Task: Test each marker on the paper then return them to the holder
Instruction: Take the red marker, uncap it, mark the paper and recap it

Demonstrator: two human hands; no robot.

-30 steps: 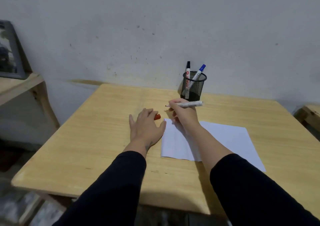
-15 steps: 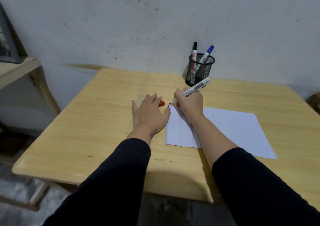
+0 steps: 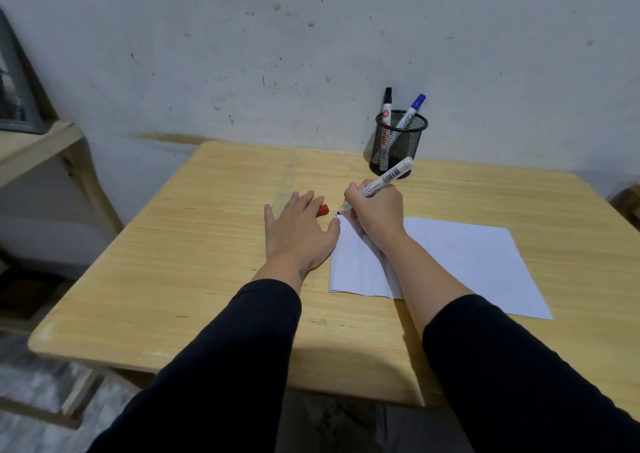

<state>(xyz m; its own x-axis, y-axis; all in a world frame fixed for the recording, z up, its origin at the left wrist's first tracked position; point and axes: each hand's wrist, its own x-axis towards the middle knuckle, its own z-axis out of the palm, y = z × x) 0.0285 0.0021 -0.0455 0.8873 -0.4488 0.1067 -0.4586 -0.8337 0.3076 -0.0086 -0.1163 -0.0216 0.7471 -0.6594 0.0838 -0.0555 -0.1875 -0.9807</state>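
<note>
Marker test at paper corner, wooden table, centre of frame.

Right hand [image 3: 375,215] is clamping a white marker [image 3: 384,179] in a writing grip, its barrel slanting up toward the right and its tip touching the upper-left corner of the white paper [image 3: 450,258], which is lying right of centre on the table [image 3: 207,244]. Left hand [image 3: 298,230] is resting flat, fingers spread apart, palm down just left of the paper's edge, holding nothing. A red cap [image 3: 323,209] is peeking out beside the left fingertips. A black mesh holder [image 3: 398,146] is standing above the hands at the table's far edge against the wall, carrying a black-capped marker [image 3: 387,106] and a blue-capped marker [image 3: 412,109], both leaning. Dark sleeves are filling the lower frame.
</note>
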